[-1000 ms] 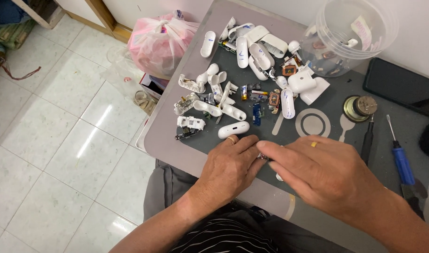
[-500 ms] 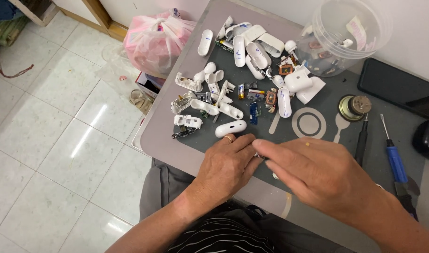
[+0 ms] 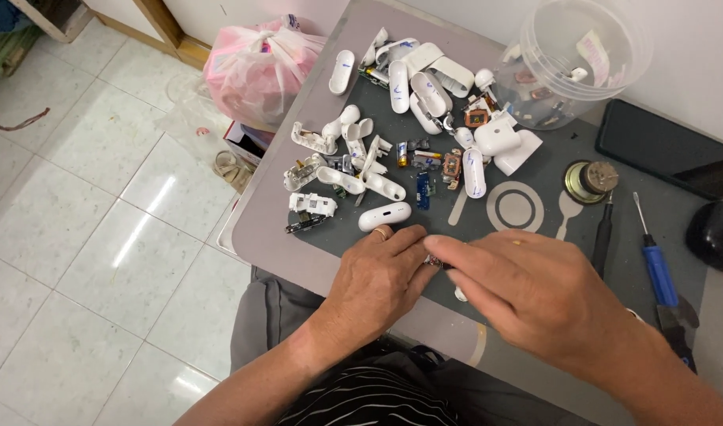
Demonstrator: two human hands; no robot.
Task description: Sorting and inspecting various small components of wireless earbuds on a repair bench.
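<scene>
Right at the near edge of the grey tabletop (image 3: 298, 237), the left hand (image 3: 377, 280) and right hand (image 3: 535, 296) meet fingertip to fingertip, both pinched on a small dark part (image 3: 435, 261) that is mostly hidden between them. Neither hand is nearer; its long axis cannot be told. Just beyond the left knuckles lies a smooth white oval case (image 3: 384, 216), lengthwise left to right. Farther out sit glossy white shell halves, a clear plastic tub (image 3: 582, 63), and a blue-handled screwdriver (image 3: 657, 264) to the right.
</scene>
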